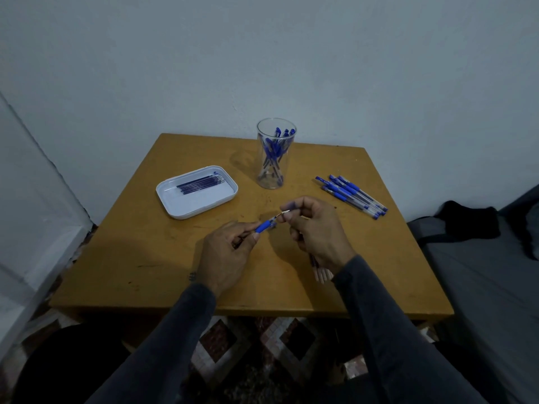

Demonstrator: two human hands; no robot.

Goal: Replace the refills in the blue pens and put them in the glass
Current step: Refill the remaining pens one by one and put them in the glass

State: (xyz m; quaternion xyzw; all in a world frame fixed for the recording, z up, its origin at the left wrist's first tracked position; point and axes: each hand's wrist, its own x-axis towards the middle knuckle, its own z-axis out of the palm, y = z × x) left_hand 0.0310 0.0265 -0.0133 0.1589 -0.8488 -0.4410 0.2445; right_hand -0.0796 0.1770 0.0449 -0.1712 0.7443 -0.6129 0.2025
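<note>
My left hand (pixel 226 252) grips a blue pen (pixel 264 226) by its blue grip section, tip pointing right and away. My right hand (pixel 313 228) pinches the metal tip (pixel 285 212) at the pen's front end; its lower fingers also hold a few used refills (pixel 320 272) that stick out toward me. A clear glass (pixel 275 154) with several blue pens stands at the back middle of the table. A white tray (pixel 197 195) with several dark refills lies at the left. Several blue pens (pixel 351 193) lie in a loose row at the right.
The wooden table (pixel 145 258) stands against a white wall. A grey cushion with a black cloth (pixel 466 220) lies beside the table's right edge. Patterned floor shows below the front edge.
</note>
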